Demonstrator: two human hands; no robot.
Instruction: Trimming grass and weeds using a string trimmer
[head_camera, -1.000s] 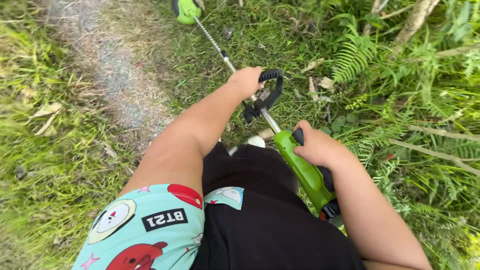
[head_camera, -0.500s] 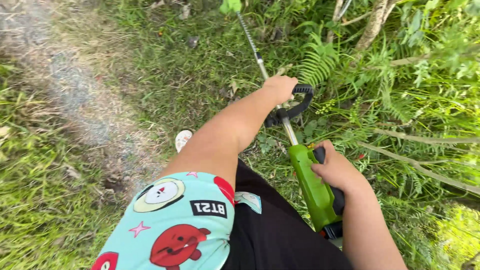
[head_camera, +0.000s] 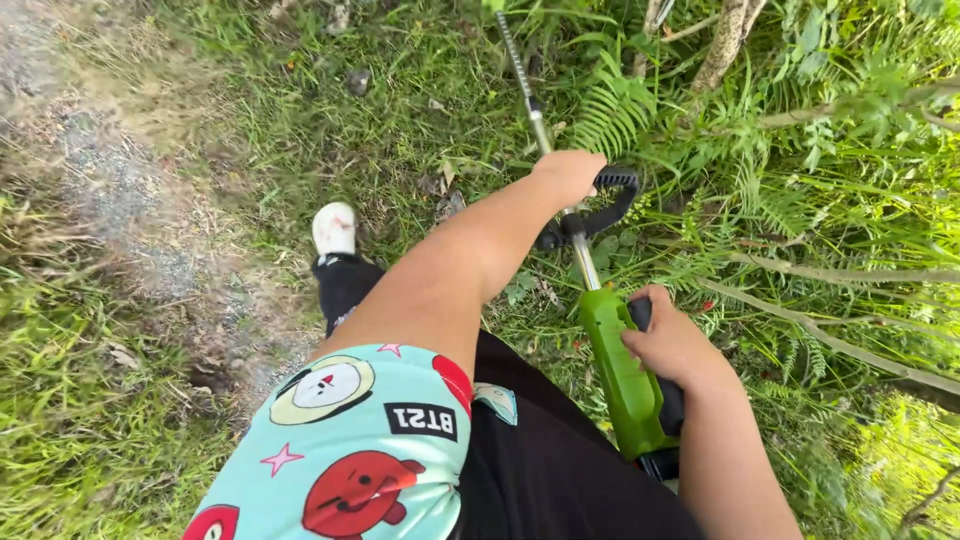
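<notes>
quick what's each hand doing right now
Left hand: closed on the black loop handle of the trimmer.
Right hand: closed on the green rear grip.

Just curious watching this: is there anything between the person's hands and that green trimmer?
Nothing visible. The left hand grips the black loop handle and the right hand wraps the green trimmer body directly.

The trimmer (head_camera: 610, 340) runs from five o'clock up to twelve, ferns (head_camera: 620, 110) at one o'clock beside its shaft, the shoe (head_camera: 334, 228) at ten, the gravel path (head_camera: 120, 200) farther out at nine.
</notes>
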